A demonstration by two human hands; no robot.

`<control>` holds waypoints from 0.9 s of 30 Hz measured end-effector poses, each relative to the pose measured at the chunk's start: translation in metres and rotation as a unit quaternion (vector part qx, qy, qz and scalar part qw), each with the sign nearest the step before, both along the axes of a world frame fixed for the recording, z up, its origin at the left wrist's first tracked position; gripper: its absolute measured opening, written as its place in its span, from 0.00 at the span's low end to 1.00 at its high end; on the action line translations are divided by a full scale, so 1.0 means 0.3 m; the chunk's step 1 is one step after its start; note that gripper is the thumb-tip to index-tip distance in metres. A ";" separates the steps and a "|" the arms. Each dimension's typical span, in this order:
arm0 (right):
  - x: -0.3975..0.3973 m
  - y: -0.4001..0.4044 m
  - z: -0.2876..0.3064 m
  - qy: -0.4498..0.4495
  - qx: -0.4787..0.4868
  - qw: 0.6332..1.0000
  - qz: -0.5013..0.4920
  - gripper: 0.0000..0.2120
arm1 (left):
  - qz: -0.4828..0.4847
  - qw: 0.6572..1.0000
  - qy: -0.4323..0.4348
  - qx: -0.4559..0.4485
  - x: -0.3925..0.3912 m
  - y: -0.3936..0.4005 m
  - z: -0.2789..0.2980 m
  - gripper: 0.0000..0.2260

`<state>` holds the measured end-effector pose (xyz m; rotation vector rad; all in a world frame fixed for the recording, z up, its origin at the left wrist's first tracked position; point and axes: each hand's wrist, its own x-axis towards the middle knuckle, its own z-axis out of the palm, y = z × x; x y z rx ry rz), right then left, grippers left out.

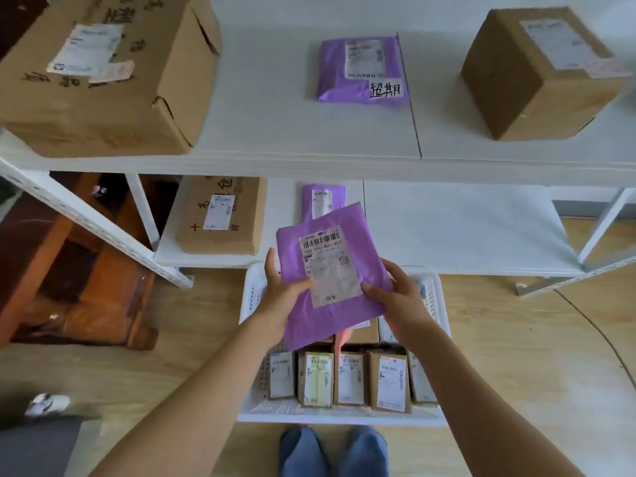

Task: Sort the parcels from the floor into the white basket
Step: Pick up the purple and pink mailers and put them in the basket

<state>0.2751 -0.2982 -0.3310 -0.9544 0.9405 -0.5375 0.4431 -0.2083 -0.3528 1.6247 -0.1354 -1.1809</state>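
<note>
Wood floor under the white basket; above the basket both hands pinch a purple parcel, left grip and right grip on its side edges.

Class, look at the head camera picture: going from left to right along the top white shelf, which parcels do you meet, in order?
Large brown cardboard box with handwriting → flat purple plastic mailer bag with a white label → smaller brown cardboard cube box.
</note>
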 end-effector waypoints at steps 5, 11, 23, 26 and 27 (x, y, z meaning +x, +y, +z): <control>0.056 -0.037 -0.183 -0.131 0.084 0.987 -0.038 0.20 | 0.015 0.969 0.246 0.034 -0.069 0.011 -0.211 0.29; -0.060 -0.079 -0.499 0.033 -0.044 0.998 0.015 0.18 | -0.016 0.998 0.049 -0.030 -0.045 -0.052 -0.487 0.31; -0.192 -0.192 -1.240 0.320 -0.132 0.938 0.016 0.01 | -0.193 0.965 -0.168 0.062 -0.168 -0.261 -1.153 0.22; -0.196 -0.238 -1.343 0.414 -0.157 0.894 0.066 0.05 | -0.174 0.962 -0.188 0.090 -0.169 -0.305 -1.247 0.14; -0.195 -0.248 -1.370 0.441 -0.162 0.878 0.087 0.06 | -0.173 0.957 -0.205 0.106 -0.171 -0.317 -1.275 0.10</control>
